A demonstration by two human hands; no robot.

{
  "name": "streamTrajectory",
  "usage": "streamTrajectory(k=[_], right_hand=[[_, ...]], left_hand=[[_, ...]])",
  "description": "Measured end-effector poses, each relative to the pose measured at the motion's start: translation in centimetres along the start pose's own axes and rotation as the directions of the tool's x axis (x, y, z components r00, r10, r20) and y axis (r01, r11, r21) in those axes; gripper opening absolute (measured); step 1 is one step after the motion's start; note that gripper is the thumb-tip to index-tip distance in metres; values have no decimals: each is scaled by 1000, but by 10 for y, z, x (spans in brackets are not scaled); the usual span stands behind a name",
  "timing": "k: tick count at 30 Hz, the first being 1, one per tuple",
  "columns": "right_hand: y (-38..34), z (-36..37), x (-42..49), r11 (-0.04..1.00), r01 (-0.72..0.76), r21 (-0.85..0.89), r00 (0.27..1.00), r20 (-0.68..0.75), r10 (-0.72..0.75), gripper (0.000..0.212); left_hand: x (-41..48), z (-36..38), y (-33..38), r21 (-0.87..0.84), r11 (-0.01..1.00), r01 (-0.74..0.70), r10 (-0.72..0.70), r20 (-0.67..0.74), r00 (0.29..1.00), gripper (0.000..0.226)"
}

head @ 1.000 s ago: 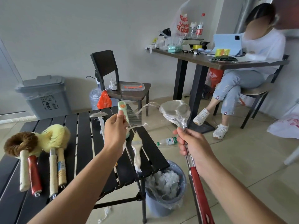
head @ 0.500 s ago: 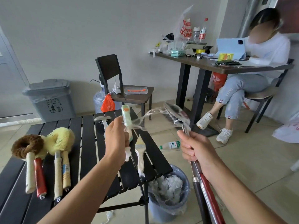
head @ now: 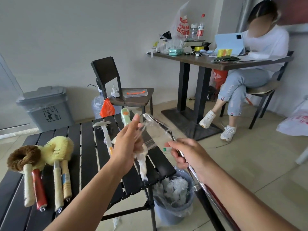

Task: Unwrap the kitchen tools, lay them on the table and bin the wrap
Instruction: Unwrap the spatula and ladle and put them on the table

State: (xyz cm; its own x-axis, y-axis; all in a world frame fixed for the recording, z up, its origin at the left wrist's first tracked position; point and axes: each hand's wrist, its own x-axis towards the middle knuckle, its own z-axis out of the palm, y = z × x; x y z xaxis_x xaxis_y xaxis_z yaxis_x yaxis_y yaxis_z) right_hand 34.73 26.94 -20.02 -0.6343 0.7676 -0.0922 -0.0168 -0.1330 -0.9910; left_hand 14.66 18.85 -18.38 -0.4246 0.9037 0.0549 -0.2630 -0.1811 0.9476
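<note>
Gripping the ladle (head: 167,131) by its metal shaft in the right hand (head: 185,154), fingers curled round it; bowl end up and away, edge-on to the camera; red-and-black handle running down toward the lower right along the forearm.

Pinching the clear wrap (head: 153,134) in the left hand (head: 128,144); index finger straight up, a bunched wad of film at the palm; film stretched across from there to the ladle bowl, clinging to it.

Both held in the air over the right end of the black slatted table (head: 83,147).

On the table, left end: brown brush (head: 23,157) and yellow brush (head: 60,147), heads touching, wrapped handles toward the camera, a red handle (head: 39,189) between them. Further right: metal-headed tool (head: 102,123) with a white-wrapped shaft, lying flat; green-handled tool (head: 125,118) just beside it, lower part hidden behind the left hand. Below the left hand: white crumpled bundle (head: 143,165) on the slats; cannot tell whether tool or loose film.

Under the table's right corner: lined bin (head: 173,215) with crumpled wrap inside.

Background: grey waste bin (head: 45,109) by the wall, dark chair (head: 106,72), a seated person (head: 260,47) at a desk (head: 191,58).
</note>
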Motion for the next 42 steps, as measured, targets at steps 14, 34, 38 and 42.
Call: streamTrajectory(k=[14,34,38,42], right_hand=[[4,-10,1,992,-9,-122,992,-124,-6,37],[5,4,-9,1000,-10,-23,996,85,11,33],[8,5,-15,992,-56,112,979,200,32,29],[6,5,-19,985,-121,119,968,232,91,21]], left_hand=[[8,-20,-4,379,917,-122,214,-211,954,44],[28,-34,16,41,993,-112,117,-513,850,40],[30,-41,25,85,996,29,-14,-177,984,23],[19,-41,22,299,954,-12,-59,226,972,30]])
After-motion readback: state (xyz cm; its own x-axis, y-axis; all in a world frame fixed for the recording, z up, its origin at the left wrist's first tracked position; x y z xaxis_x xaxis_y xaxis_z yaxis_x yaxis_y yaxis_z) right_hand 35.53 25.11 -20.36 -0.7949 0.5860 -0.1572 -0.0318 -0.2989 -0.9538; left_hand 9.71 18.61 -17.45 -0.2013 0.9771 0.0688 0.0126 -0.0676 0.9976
